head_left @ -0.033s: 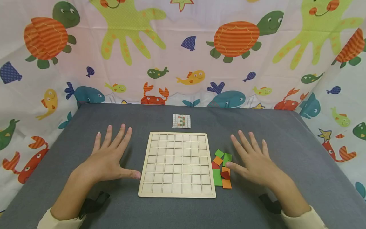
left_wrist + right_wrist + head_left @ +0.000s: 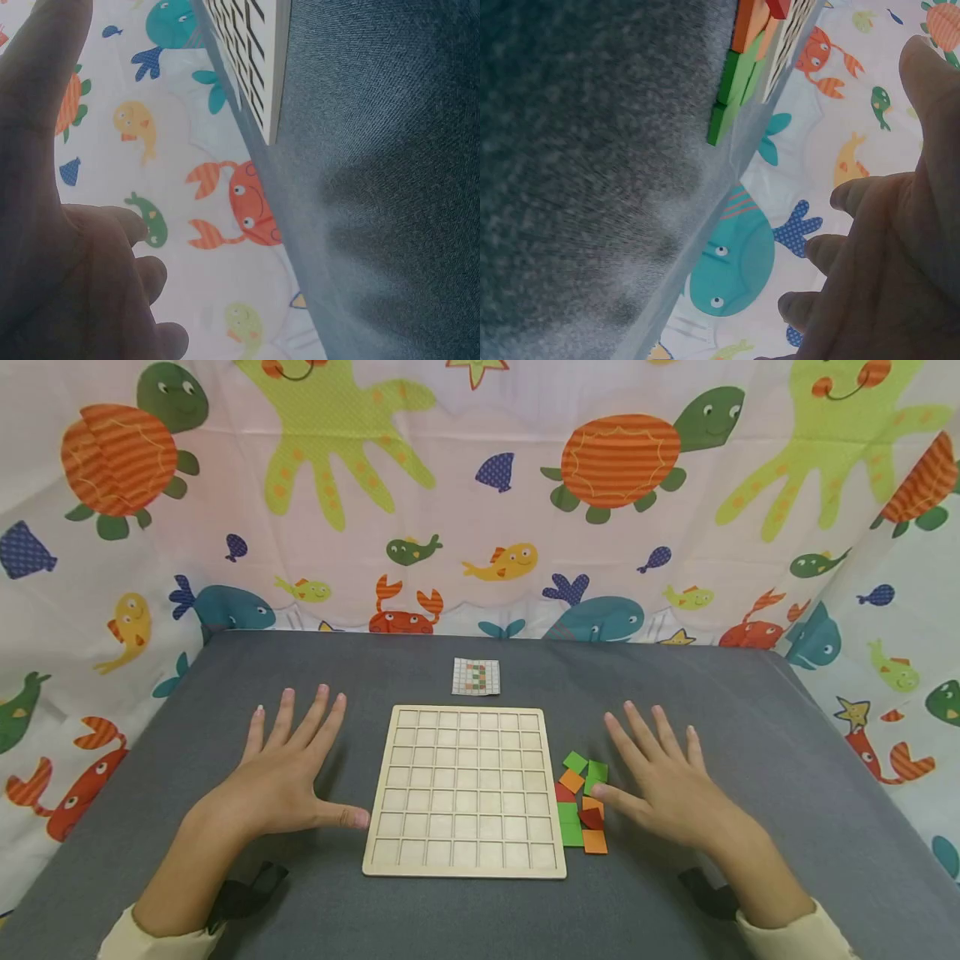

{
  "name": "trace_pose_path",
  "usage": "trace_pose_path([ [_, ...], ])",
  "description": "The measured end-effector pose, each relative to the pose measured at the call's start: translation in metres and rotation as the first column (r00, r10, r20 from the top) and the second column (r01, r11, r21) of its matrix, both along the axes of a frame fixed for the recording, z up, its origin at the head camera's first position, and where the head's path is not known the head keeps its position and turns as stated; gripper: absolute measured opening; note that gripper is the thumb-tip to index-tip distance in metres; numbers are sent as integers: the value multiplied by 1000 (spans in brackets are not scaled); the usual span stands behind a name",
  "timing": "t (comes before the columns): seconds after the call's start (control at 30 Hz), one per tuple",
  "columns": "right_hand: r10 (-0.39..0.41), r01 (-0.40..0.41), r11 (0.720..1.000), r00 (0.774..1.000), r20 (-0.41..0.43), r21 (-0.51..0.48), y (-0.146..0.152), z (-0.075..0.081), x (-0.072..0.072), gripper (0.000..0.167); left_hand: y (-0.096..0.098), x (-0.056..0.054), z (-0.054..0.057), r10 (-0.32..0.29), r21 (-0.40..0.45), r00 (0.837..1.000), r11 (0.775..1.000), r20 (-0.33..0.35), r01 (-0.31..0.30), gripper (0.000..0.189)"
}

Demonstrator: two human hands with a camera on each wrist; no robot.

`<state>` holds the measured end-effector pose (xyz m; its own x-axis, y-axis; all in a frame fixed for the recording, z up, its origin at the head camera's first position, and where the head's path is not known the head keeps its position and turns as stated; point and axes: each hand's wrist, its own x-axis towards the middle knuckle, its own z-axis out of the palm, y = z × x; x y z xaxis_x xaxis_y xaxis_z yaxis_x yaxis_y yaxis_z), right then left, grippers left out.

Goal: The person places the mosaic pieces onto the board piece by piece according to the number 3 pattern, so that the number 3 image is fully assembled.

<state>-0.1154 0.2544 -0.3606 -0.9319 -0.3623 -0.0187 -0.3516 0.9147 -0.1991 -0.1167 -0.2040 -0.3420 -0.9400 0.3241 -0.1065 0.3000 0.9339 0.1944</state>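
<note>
A square wooden grid board (image 2: 465, 872) lies in the middle of the grey table. The left hand (image 2: 281, 785) is spread over the table at its left, thumb tip beside the board's left edge. On the other side, the right hand (image 2: 671, 797) hovers with spread fingers and holds nothing. Its thumb overlaps the small pile of tiles in the head view. The pile has green tiles (image 2: 570, 834), orange tiles (image 2: 595, 842) and red tiles (image 2: 564, 793). In the right wrist view, green tiles (image 2: 739, 79) lie beside the board, apart from the fingers.
A small card (image 2: 476, 677) printed with a coloured grid pattern lies behind the board. The grey tabletop (image 2: 375, 918) meets a curtain (image 2: 465, 518) with sea animals at the back and sides. Dark straps (image 2: 247, 893) hang near both wrists.
</note>
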Motion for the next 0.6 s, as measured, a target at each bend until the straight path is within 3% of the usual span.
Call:
trace_pose_path([
  [0.2,17,-18,1000,1000,-5,-15,1,0,-1,93,3,1,1,-21,25,1000,999,1,21,147],
  [0.33,88,-91,994,994,-57,-55,1,0,-3,88,4,1,-1,-40,51,999,998,5,40,146],
  [0.5,234,-245,968,957,-173,-49,-1,1,-9,63,8,-1,-4,-55,78,998,996,44,51,143],
  [0.6,300,-317,946,933,-198,-62,-5,0,-12,49,11,-1,-6,-63,78,996,995,63,58,141],
])
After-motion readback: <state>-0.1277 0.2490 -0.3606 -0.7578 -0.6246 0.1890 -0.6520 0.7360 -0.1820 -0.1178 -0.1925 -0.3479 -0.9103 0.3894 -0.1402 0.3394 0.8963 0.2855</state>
